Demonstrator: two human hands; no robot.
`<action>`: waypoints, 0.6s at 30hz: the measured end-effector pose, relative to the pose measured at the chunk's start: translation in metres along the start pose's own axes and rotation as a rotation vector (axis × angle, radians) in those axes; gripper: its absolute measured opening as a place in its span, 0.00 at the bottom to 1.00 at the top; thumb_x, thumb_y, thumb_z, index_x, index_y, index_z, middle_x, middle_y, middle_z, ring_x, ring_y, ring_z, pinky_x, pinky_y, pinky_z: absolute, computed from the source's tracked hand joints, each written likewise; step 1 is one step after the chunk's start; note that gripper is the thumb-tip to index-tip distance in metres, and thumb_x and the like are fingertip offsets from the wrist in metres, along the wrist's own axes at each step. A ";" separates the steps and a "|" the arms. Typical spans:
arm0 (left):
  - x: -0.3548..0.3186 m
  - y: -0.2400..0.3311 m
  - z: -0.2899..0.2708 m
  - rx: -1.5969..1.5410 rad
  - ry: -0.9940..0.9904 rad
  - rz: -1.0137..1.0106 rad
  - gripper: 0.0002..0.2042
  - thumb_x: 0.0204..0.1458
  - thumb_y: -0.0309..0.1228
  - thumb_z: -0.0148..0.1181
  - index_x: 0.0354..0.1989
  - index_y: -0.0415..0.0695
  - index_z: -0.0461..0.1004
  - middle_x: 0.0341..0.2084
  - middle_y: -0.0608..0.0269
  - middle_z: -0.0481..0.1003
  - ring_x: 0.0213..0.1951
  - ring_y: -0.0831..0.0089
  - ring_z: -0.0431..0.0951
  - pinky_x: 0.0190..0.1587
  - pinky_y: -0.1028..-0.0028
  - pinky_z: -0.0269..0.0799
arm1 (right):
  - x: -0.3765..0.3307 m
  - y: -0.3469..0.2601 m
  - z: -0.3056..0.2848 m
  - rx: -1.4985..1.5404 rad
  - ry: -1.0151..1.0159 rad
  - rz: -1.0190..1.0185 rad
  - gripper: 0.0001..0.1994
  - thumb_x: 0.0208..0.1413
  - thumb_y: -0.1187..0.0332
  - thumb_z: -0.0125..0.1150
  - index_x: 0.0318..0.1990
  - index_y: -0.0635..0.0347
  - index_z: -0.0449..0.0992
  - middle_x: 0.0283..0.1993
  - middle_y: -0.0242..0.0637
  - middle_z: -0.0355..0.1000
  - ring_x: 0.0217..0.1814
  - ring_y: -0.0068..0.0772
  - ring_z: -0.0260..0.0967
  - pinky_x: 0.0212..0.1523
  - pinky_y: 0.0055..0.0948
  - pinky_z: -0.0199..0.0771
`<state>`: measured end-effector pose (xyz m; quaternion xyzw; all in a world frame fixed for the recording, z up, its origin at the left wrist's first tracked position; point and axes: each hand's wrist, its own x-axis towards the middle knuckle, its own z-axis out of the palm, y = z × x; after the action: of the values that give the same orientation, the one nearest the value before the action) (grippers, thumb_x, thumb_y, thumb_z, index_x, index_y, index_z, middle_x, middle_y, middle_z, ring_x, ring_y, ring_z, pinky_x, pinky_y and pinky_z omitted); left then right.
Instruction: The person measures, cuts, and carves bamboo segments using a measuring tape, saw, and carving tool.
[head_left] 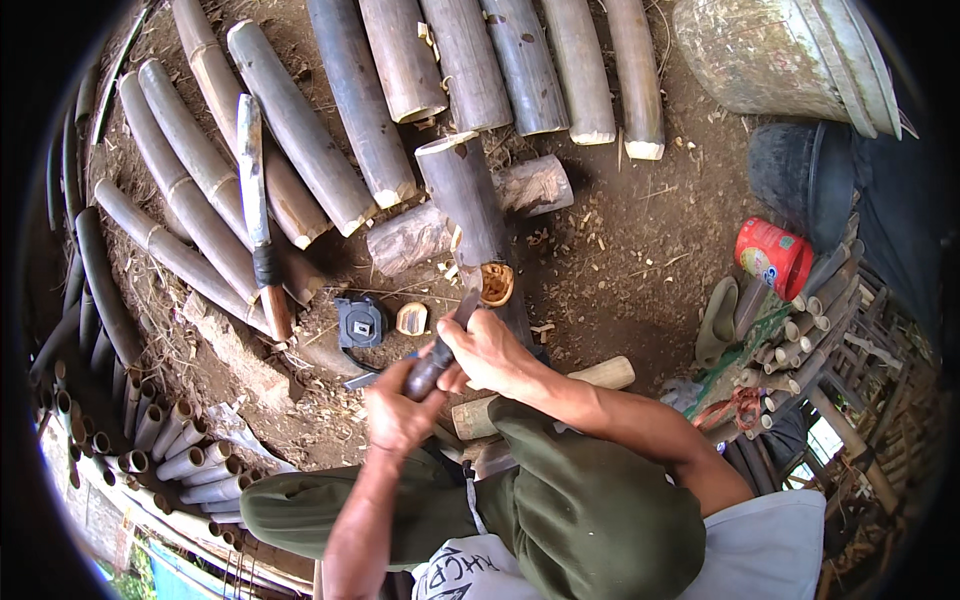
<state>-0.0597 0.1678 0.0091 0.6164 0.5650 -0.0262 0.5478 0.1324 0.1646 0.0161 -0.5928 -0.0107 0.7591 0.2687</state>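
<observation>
My left hand (395,408) is closed round the dark handle of a knife (426,372). Farther up the same knife my right hand (487,348) is also closed, close to the base of the blade. The narrow blade (467,304) meets the near end of a thick bamboo section (463,205), beside its pale cut mouth (497,284). That bamboo leans across a short log (410,238). Left of the blade a cut bamboo piece (411,319) lies on the ground, with a dark tape measure (360,322) beside it.
A long knife with a wooden handle (277,312) lies over bamboo poles at the left. Thick bamboo sections (470,60) line the far side. At the right are a red tub (772,258), a dark bucket (800,170), sandals (717,322) and stacked thin bamboo (800,340).
</observation>
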 end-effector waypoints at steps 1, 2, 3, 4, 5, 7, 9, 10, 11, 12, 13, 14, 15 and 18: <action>0.011 0.014 -0.021 0.209 0.012 0.077 0.18 0.40 0.32 0.69 0.40 0.38 0.79 0.29 0.52 0.81 0.26 0.69 0.82 0.34 0.70 0.80 | 0.002 0.001 0.002 0.138 0.001 -0.047 0.19 0.67 0.63 0.44 0.40 0.77 0.72 0.35 0.50 0.78 0.19 0.30 0.74 0.19 0.25 0.80; 0.021 0.038 -0.040 0.325 -0.031 0.096 0.18 0.38 0.32 0.69 0.39 0.40 0.80 0.29 0.52 0.81 0.27 0.65 0.82 0.35 0.68 0.80 | 0.003 -0.001 0.001 0.251 -0.036 -0.068 0.19 0.67 0.63 0.44 0.41 0.76 0.72 0.36 0.50 0.78 0.21 0.31 0.75 0.20 0.26 0.81; 0.028 0.061 -0.056 0.443 -0.078 0.110 0.18 0.36 0.33 0.69 0.39 0.43 0.80 0.29 0.51 0.81 0.27 0.61 0.82 0.35 0.66 0.80 | 0.002 -0.002 0.000 0.369 -0.074 -0.085 0.19 0.67 0.62 0.44 0.42 0.76 0.72 0.38 0.51 0.78 0.22 0.31 0.76 0.22 0.26 0.82; 0.035 0.077 -0.065 0.537 -0.114 0.130 0.17 0.35 0.33 0.69 0.38 0.44 0.80 0.29 0.52 0.80 0.28 0.59 0.82 0.36 0.64 0.79 | 0.003 -0.004 0.000 0.485 -0.110 -0.112 0.19 0.67 0.62 0.44 0.43 0.75 0.72 0.39 0.51 0.77 0.23 0.32 0.76 0.23 0.27 0.83; 0.041 0.092 -0.071 0.631 -0.150 0.149 0.17 0.34 0.34 0.68 0.36 0.45 0.80 0.28 0.52 0.80 0.29 0.56 0.81 0.37 0.62 0.78 | 0.002 -0.003 -0.003 0.547 -0.120 -0.088 0.18 0.67 0.62 0.44 0.47 0.72 0.72 0.44 0.52 0.77 0.26 0.33 0.77 0.26 0.28 0.84; 0.059 0.129 -0.079 0.814 -0.240 0.209 0.14 0.36 0.33 0.67 0.34 0.45 0.78 0.28 0.54 0.79 0.29 0.55 0.81 0.34 0.61 0.76 | -0.003 -0.009 -0.010 0.746 -0.171 -0.130 0.17 0.67 0.62 0.44 0.49 0.67 0.72 0.45 0.55 0.76 0.27 0.36 0.78 0.29 0.30 0.84; 0.076 0.168 -0.076 0.962 -0.314 0.284 0.09 0.39 0.31 0.65 0.30 0.45 0.79 0.25 0.55 0.79 0.29 0.57 0.81 0.33 0.62 0.76 | -0.003 -0.004 -0.019 0.952 -0.192 -0.156 0.16 0.67 0.61 0.44 0.48 0.64 0.73 0.44 0.52 0.77 0.28 0.37 0.78 0.31 0.31 0.84; 0.081 0.183 -0.072 1.031 -0.355 0.325 0.07 0.41 0.31 0.64 0.29 0.46 0.79 0.24 0.56 0.79 0.29 0.58 0.82 0.32 0.62 0.76 | -0.003 0.000 -0.022 1.047 -0.213 -0.160 0.16 0.67 0.61 0.43 0.48 0.62 0.74 0.44 0.50 0.78 0.29 0.37 0.78 0.32 0.31 0.83; 0.088 0.196 -0.065 1.099 -0.403 0.375 0.05 0.42 0.31 0.64 0.28 0.46 0.80 0.23 0.58 0.79 0.29 0.60 0.82 0.32 0.63 0.76 | -0.002 0.005 -0.025 1.126 -0.217 -0.166 0.15 0.68 0.61 0.44 0.47 0.61 0.74 0.43 0.48 0.78 0.30 0.37 0.78 0.33 0.31 0.83; 0.091 0.208 -0.060 1.168 -0.439 0.417 0.03 0.43 0.30 0.63 0.26 0.47 0.80 0.22 0.59 0.79 0.29 0.61 0.82 0.32 0.64 0.76 | -0.002 0.008 -0.026 1.196 -0.234 -0.170 0.15 0.68 0.60 0.44 0.46 0.61 0.74 0.43 0.45 0.79 0.31 0.36 0.78 0.34 0.31 0.83; 0.094 0.218 -0.054 1.246 -0.441 0.481 0.03 0.45 0.30 0.63 0.25 0.48 0.81 0.21 0.61 0.80 0.29 0.64 0.83 0.31 0.66 0.76 | -0.002 0.009 -0.029 1.263 -0.246 -0.175 0.16 0.68 0.59 0.44 0.45 0.60 0.74 0.42 0.43 0.79 0.32 0.36 0.79 0.35 0.31 0.82; 0.094 0.225 -0.048 1.325 -0.445 0.545 0.04 0.47 0.31 0.62 0.24 0.50 0.82 0.20 0.63 0.80 0.29 0.67 0.83 0.30 0.68 0.75 | -0.005 0.009 -0.031 1.267 -0.240 -0.139 0.17 0.69 0.57 0.43 0.43 0.59 0.75 0.41 0.39 0.80 0.34 0.34 0.79 0.38 0.32 0.81; 0.094 0.231 -0.044 1.333 -0.473 0.579 0.04 0.48 0.31 0.62 0.24 0.50 0.82 0.21 0.64 0.80 0.29 0.68 0.83 0.30 0.69 0.75 | -0.007 0.009 -0.031 1.286 -0.216 -0.115 0.17 0.69 0.57 0.42 0.44 0.59 0.75 0.41 0.39 0.80 0.34 0.34 0.79 0.38 0.33 0.81; 0.096 0.242 -0.041 1.355 -0.533 0.690 0.06 0.50 0.33 0.62 0.22 0.50 0.80 0.22 0.65 0.80 0.29 0.69 0.83 0.30 0.72 0.73 | -0.008 0.008 -0.032 1.308 -0.228 -0.075 0.18 0.69 0.56 0.42 0.46 0.60 0.75 0.38 0.40 0.79 0.35 0.36 0.79 0.41 0.34 0.81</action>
<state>0.1265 0.3183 0.1195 0.9274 0.0544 -0.3390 0.1484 0.1597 0.1449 0.0109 -0.2229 0.4032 0.6572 0.5965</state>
